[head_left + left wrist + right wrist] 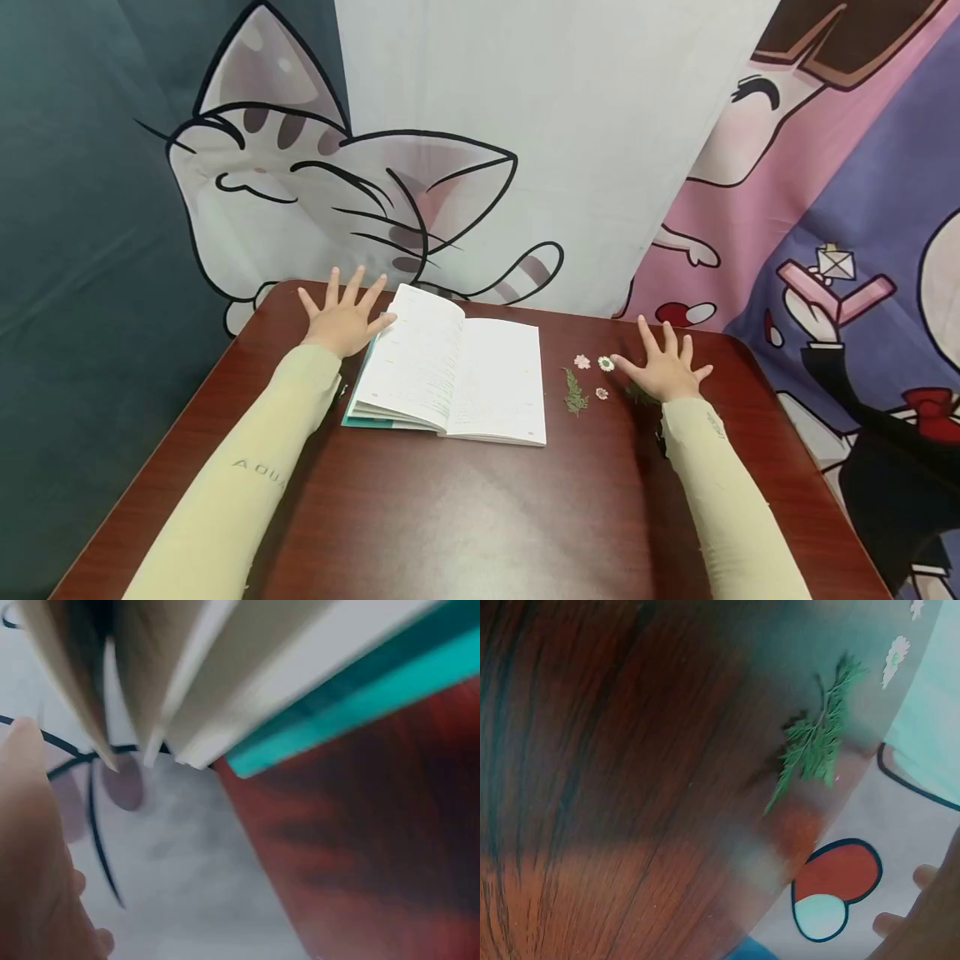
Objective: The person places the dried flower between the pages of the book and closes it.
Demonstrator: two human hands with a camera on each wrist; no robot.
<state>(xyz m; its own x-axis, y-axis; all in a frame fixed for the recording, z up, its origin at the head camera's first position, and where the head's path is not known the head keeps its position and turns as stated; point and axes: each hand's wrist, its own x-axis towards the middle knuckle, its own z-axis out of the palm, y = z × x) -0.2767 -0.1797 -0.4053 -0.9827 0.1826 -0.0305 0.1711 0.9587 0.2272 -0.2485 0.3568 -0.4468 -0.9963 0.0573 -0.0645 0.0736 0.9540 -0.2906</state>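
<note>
An open book [491, 375] with white pages and a teal cover lies on the dark red table. My left hand [343, 321] spreads its fingers at the book's upper left, thumb overlapping the page edge in the head view. Page edges and the teal cover [300, 727] fill the top of the left wrist view. To the right, my right hand [663, 367] is spread above the table, holding nothing. Near its thumb are a white flower [606, 363], a pink flower [582, 362], a smaller flower [602, 393] and a green sprig [574, 392]. Another green sprig [817, 735] lies partly hidden below it.
The wooden table [450, 517] has rounded far corners. Right behind its far edge hangs a cloth backdrop [562, 150] with cartoon figures, a cat among them. Both forearms, in pale yellow sleeves [247, 467], reach across the table's sides.
</note>
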